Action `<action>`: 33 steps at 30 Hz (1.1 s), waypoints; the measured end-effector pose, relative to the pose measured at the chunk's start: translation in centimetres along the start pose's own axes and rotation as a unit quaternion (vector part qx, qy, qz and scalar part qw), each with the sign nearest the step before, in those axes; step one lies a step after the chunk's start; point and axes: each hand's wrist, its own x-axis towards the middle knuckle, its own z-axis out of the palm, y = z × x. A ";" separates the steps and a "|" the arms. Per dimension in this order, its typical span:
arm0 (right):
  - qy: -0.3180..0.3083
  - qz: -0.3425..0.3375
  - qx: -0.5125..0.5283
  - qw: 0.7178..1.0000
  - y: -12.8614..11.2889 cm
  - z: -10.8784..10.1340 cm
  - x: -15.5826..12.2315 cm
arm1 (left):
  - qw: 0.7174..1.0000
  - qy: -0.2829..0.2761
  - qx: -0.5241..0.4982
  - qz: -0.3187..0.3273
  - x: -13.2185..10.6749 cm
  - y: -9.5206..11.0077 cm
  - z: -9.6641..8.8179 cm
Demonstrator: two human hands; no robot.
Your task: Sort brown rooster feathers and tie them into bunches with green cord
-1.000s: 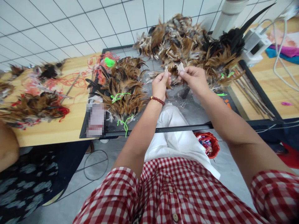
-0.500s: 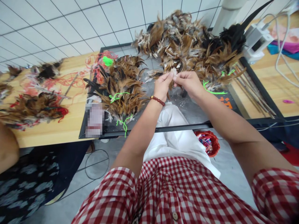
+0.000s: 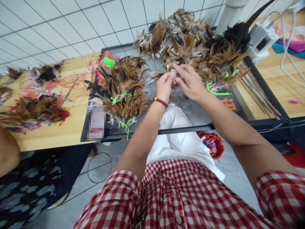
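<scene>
My left hand (image 3: 164, 85), with a red bead bracelet at the wrist, pinches a small whitish feather tuft (image 3: 174, 75) between thumb and fingertips. Meeting it from the other side, my right hand (image 3: 191, 82) closes its thumb and fingers on the same tuft. Fingers hide most of what is held. Just beyond both hands rises a large heap of brown and black feathers (image 3: 190, 44). Left of my left arm lies a second pile of brown feathers (image 3: 130, 82), tied in places with bright green string (image 3: 120, 98).
A black-framed board (image 3: 186, 128) carries the feathers. Thin sticks (image 3: 259, 92) lie at its right, beside a white charger block (image 3: 260, 43). At left are red string (image 3: 71, 83) and another feather bunch (image 3: 33, 111), near a person's arm (image 3: 8, 152). Below stands a red basket (image 3: 220, 148).
My right hand's fingers have shifted up and left over the tuft, with the index finger now reaching further across. My left hand stays nearly in place.
</scene>
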 end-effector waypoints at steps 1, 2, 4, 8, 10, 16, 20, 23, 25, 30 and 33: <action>-0.012 -0.007 -0.008 1.000 0.0 -0.1 0.0 | 1.000 0.000 0.000 -0.006 -0.1 0.0 0.0; -0.018 -0.009 -0.011 1.000 0.0 -0.1 0.0 | 1.000 0.002 0.003 -0.011 -0.1 0.0 0.1; -0.016 -0.004 -0.014 1.000 0.0 -0.3 0.0 | 1.000 0.002 0.008 -0.016 -0.2 0.1 0.1; -0.009 -0.017 -0.015 1.000 0.2 -0.3 0.0 | 1.000 -0.009 0.010 -0.013 -0.2 0.0 0.0; -0.011 -0.025 -0.012 1.000 0.2 -0.3 0.0 | 1.000 -0.013 0.004 -0.012 -0.2 0.0 0.0; 0.014 -0.026 0.043 0.999 0.6 -0.4 0.3 | 1.000 -0.014 0.006 -0.014 -0.1 -0.3 -0.1; -0.003 -0.010 0.055 0.998 0.6 -0.6 0.4 | 1.000 -0.020 0.008 -0.003 0.0 -0.5 -0.2; 0.005 0.008 0.086 0.996 0.3 -0.7 0.5 | 1.000 -0.018 0.017 -0.009 0.0 -0.4 -0.2; 0.018 0.032 0.129 0.991 0.1 -0.7 0.6 | 0.999 -0.027 0.023 -0.015 -0.1 -0.2 -0.1; 0.055 0.086 0.243 0.965 -0.6 -0.9 0.6 | 0.995 -0.095 0.018 -0.028 -0.8 0.5 0.2; 0.079 0.087 0.285 0.951 -0.6 -0.9 0.7 | 0.991 -0.129 0.023 -0.036 -1.2 0.9 0.3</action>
